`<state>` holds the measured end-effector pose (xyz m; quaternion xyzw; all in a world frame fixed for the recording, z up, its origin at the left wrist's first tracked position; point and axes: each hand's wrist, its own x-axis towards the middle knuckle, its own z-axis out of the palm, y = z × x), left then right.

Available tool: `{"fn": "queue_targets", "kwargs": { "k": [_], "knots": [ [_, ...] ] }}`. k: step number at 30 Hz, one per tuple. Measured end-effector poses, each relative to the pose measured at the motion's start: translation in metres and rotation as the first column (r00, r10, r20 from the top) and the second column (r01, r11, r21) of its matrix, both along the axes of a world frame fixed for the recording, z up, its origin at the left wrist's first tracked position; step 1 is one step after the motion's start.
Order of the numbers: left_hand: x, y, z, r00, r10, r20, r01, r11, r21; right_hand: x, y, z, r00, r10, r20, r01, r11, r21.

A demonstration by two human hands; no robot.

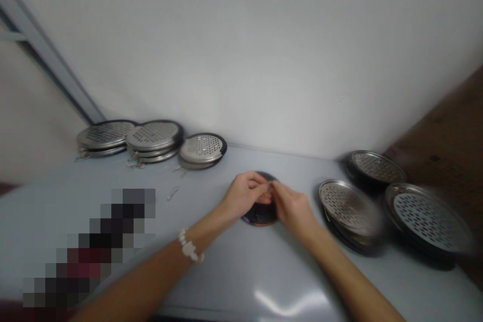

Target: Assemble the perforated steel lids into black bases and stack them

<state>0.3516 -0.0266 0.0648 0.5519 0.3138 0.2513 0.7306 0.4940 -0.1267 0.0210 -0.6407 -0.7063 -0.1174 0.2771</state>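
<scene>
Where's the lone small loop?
Head view, left of centre: the small loop lies on the grey table, left of the left hand, in front of the left-side perforated discs.

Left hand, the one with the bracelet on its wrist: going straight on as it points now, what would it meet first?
Most likely the right hand: the left hand points toward it, over the dark disc. Blur hides whether they already touch.
</scene>
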Motion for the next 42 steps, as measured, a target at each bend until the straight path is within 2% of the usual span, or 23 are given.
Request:
{"fn": "queue_targets", "kwargs": {
  "k": [7,11,14,18,20,22,25,27,30,32,35,37,39,40,42],
  "knots": [
    [0.002,-0.003,-0.002,0.999,-0.01,0.041,0.013,0.996,-0.086,-0.003,0.001,-0.003,1.0,-0.024,-0.003,0.024,0.999,0.036],
    [0.004,-0.009,-0.004,0.997,0.038,0.065,-0.029,0.991,-0.132,-0.004,0.001,-0.002,0.999,-0.047,-0.017,0.048,0.999,0.019],
    [0.004,-0.01,-0.004,0.995,0.062,0.083,-0.052,0.992,-0.116,-0.004,0.001,-0.001,0.998,-0.04,-0.045,0.04,0.999,-0.008],
    [0.002,-0.003,0.0,0.986,0.13,0.1,-0.119,0.987,-0.109,-0.005,0.001,0.0,0.989,-0.035,-0.144,0.04,0.999,0.03],
    [0.0,0.0,0.001,0.988,0.107,0.107,-0.094,0.988,-0.12,-0.006,0.002,0.0,0.983,-0.035,-0.182,0.046,0.997,0.055],
    [-0.001,0.001,0.001,0.994,0.027,0.109,-0.014,0.993,-0.119,-0.006,0.002,0.001,0.977,-0.049,-0.206,0.065,0.995,0.069],
    [-0.002,0.001,-0.002,0.992,-0.082,0.096,0.085,0.996,-0.022,-0.007,0.002,0.004,0.965,-0.067,-0.252,0.088,0.993,0.072],
    [-0.002,0.0,-0.005,0.992,-0.102,0.069,0.09,0.983,0.158,-0.009,0.002,0.009,0.947,-0.065,-0.316,0.086,0.995,0.055],
    [-0.004,0.002,-0.007,0.998,-0.064,0.001,0.057,0.905,0.421,-0.013,0.002,0.017,0.892,-0.062,-0.447,0.059,0.998,-0.02],
    [-0.005,0.005,-0.008,0.999,-0.053,-0.014,0.053,0.893,0.446,-0.014,0.002,0.019,0.862,-0.07,-0.502,0.051,0.997,-0.052],
    [-0.005,0.009,-0.008,0.995,-0.103,0.003,0.095,0.929,0.358,-0.014,0.001,0.019,0.859,-0.059,-0.508,0.06,0.998,-0.015],
    [-0.005,0.012,-0.009,0.992,-0.127,-0.013,0.124,0.927,0.355,-0.013,0.001,0.019,0.862,-0.048,-0.505,0.056,0.998,0.002],
    [-0.006,0.014,-0.008,0.991,-0.118,-0.064,0.135,0.883,0.45,-0.012,0.001,0.022,0.847,-0.05,-0.53,0.043,0.999,-0.025],
    [-0.008,0.014,-0.008,0.989,-0.11,-0.1,0.147,0.834,0.532,-0.01,0.001,0.024,0.831,-0.056,-0.553,0.03,0.998,-0.055],
    [-0.01,0.015,-0.006,0.979,-0.111,-0.17,0.199,0.678,0.708,-0.007,0.002,0.031,0.788,-0.069,-0.611,-0.014,0.991,-0.131]
  ]
}}
